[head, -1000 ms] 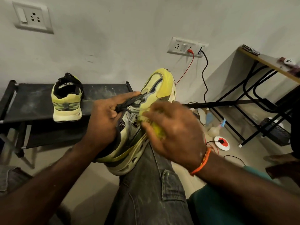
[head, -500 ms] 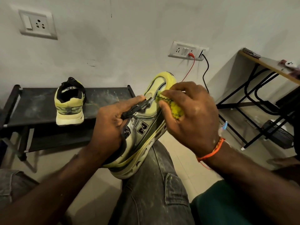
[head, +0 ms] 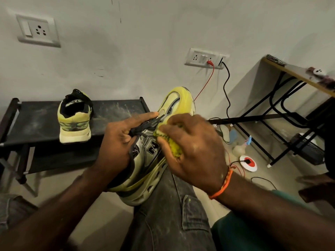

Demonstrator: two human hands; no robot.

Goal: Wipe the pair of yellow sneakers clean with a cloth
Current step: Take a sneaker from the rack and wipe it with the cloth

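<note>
Resting on the person's raised knee (head: 168, 211), the near sneaker (head: 154, 154) is lying tilted, its toe pointing up toward the far wall and its sole facing right. The left hand (head: 117, 142) is gripping the sneaker at the collar and tongue, fingers (head: 143, 117) curled over the black laces (head: 143, 126), thumb tucked inside the opening. The right hand (head: 195, 151) is clutching a bunched yellow cloth (head: 172, 144), fingers wrapped tightly around it, and is pressing the cloth against the side of the sneaker just above the black logo. An orange thread band (head: 223, 185) is circling the right wrist.

The second sneaker (head: 75, 118) is standing upright on the dusty black bench (head: 36, 124) at the far left, heel toward the camera, well apart from the hands. On the far wall, a socket plate (head: 204, 57) is carrying a red cable (head: 206, 84) and a black cable (head: 226, 87), both trailing down to the floor at the right, near a round red and white device (head: 248, 163). A wooden-topped desk (head: 297, 77) with black legs is standing at the far right.
</note>
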